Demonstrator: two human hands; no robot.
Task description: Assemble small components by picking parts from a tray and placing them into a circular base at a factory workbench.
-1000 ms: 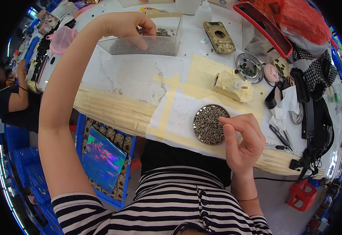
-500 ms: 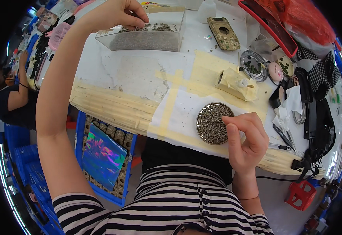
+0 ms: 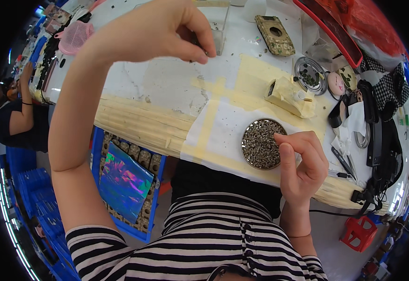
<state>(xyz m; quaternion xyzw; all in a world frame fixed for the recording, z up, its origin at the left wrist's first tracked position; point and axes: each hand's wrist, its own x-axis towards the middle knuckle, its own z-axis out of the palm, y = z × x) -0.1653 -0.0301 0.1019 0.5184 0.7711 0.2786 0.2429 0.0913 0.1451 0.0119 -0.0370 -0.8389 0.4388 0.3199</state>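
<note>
Hand, left (image 3: 178,35): we hold it raised in a closed pinch before the clear plastic box (image 3: 219,41); whether it grips anything, we cannot tell.
Round tin (image 3: 243,146): ours sits on the white sheet (image 3: 228,122), probably for easy reach.
Metal pieces (image 3: 260,146): tiny, stubby, silvery-grey, heaped inside it.
Hand, right (image 3: 303,165): fingers curl at the tin's right edge, perhaps steadying it; grip unclear.

Black-and-white striped shirt (image 3: 200,234), brownish-grey pieces (image 3: 260,147), camouflage case (image 3: 282,44); pink strainer (image 3: 76,38), red stool (image 3: 362,226), iridescent blue sheet (image 3: 128,182)
</note>
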